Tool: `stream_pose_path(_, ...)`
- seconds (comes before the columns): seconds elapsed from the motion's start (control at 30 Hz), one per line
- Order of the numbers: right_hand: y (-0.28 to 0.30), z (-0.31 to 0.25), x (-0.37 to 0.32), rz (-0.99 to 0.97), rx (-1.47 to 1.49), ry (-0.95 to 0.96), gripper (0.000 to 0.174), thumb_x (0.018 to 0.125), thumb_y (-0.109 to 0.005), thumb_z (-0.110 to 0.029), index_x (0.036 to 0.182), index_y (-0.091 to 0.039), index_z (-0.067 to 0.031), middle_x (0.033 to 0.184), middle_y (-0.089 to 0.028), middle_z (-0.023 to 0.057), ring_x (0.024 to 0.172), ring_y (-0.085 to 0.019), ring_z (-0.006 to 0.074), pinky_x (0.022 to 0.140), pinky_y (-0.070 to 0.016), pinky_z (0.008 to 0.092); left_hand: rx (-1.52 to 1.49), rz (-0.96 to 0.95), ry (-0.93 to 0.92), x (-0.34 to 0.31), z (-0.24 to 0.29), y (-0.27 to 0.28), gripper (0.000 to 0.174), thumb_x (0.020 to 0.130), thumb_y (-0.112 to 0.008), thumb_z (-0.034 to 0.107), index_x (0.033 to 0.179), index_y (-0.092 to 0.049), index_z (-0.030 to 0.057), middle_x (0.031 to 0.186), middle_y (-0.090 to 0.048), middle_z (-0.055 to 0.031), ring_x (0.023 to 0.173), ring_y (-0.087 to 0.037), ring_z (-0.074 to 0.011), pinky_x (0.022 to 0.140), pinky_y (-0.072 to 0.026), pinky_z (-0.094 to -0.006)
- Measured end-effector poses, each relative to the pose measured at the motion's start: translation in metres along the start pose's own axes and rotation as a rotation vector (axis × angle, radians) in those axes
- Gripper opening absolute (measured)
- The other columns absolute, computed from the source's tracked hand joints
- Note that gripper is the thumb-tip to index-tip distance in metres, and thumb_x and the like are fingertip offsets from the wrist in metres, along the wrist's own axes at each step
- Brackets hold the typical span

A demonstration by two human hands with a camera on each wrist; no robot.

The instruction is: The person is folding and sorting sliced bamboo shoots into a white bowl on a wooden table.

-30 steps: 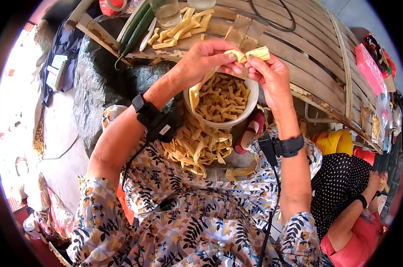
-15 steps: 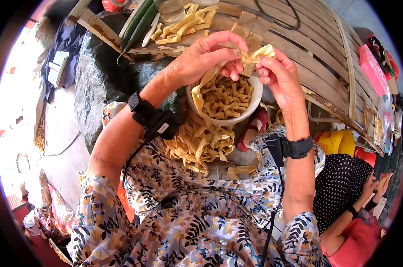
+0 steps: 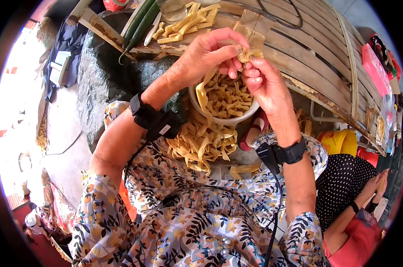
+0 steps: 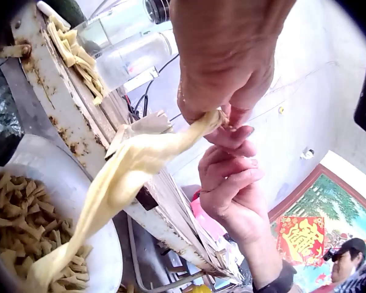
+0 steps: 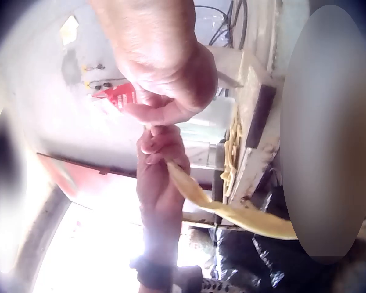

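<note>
Both hands meet above a white bowl [image 3: 224, 119] of knotted yellow beancurd strips. My left hand [image 3: 208, 53] pinches the top of a long yellow strip [image 3: 203, 91] with thumb and fingertips. My right hand [image 3: 261, 84] curls its fingers round the bunched end of the same strip [image 3: 247, 54], touching the left fingers. The strip's tail hangs down into the bowl [image 4: 104, 256]. In the left wrist view the strip [image 4: 128, 171] runs from the left hand [image 4: 226, 55] down past the right hand [image 4: 232, 189]. The right wrist view shows the right hand [image 5: 165, 55], the left hand [image 5: 158, 183] and the strip [image 5: 232, 213].
A heap of loose strips [image 3: 201, 142] lies on my lap below the bowl. A slatted bamboo table [image 3: 308, 58] behind carries cucumbers [image 3: 139, 22], a glass jar [image 3: 172, 9] and cut strips [image 3: 186, 24]. A grey rock [image 3: 103, 75] is at left, another person [image 3: 348, 191] at right.
The hands have closed together. The flat end that the right hand held out to the right is now bunched up between the fingers, and the right hand has moved left and down.
</note>
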State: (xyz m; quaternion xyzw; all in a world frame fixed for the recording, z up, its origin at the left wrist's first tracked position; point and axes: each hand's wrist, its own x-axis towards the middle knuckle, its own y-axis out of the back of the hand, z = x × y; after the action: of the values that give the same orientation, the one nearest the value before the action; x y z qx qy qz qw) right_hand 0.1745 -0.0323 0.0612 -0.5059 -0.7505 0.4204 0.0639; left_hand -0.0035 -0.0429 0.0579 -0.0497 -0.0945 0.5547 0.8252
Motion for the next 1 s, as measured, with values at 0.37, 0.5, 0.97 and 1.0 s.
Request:
stream_pose_path(0.37, 0.012, -0.001, 0.003, 0.026, -0.540, 0.159, 0.015, 0.079, -0.061, -0.010, 0.091, -0.057, -0.0007, 0.081, -0.058, 0.0050, 0.067, -0.053, 0.0079, 0.053, -0.0459, 0.0182, 0.125, -0.098, -0.031, -0.002, -0.003, 0.012, 0.021, 0.091, -0.045, 0.018, 0.103, -0.051, 0.0020, 0.077, -0.060, -0.0034, 0.065, -0.059, -0.0091, 0.055, -0.0418, -0.0183)
stream_pose_path(0.5, 0.001, -0.006, -0.002, 0.086, -1.126, 0.660, 0.024, 0.076, -0.064, -0.007, 0.098, -0.057, -0.0033, 0.087, -0.058, 0.0031, 0.077, -0.053, 0.0076, 0.059, -0.0466, 0.0188, 0.059, -0.048, -0.004, -0.004, -0.004, 0.005, 0.020, 0.090, -0.047, 0.017, 0.101, -0.051, 0.0003, 0.077, -0.060, -0.0057, 0.066, -0.062, -0.0119, 0.056, -0.0446, -0.0199)
stream_pose_path(0.97, -0.007, -0.004, -0.009, -0.053, -1.126, 0.472, 0.020, 0.073, -0.063, 0.001, 0.091, -0.058, -0.0033, 0.072, -0.057, -0.0012, 0.065, -0.051, 0.0045, 0.057, -0.0447, 0.0183, 0.380, 0.032, -0.027, -0.006, -0.012, 0.000, 0.019, 0.082, -0.050, 0.007, 0.096, -0.059, -0.0006, 0.075, -0.061, -0.0047, 0.068, -0.059, -0.0096, 0.061, -0.0452, -0.0200)
stream_pose_path(1.0, -0.006, -0.005, -0.010, -0.063, -1.114, 0.465, 0.019, 0.073, -0.063, 0.001, 0.091, -0.058, -0.0032, 0.072, -0.057, -0.0014, 0.065, -0.051, 0.0042, 0.056, -0.0446, 0.0181, 0.315, 0.031, 0.032, -0.007, -0.008, -0.001, 0.019, 0.081, -0.051, 0.008, 0.096, -0.059, -0.0006, 0.074, -0.061, -0.0044, 0.067, -0.058, -0.0093, 0.061, -0.0448, -0.0200)
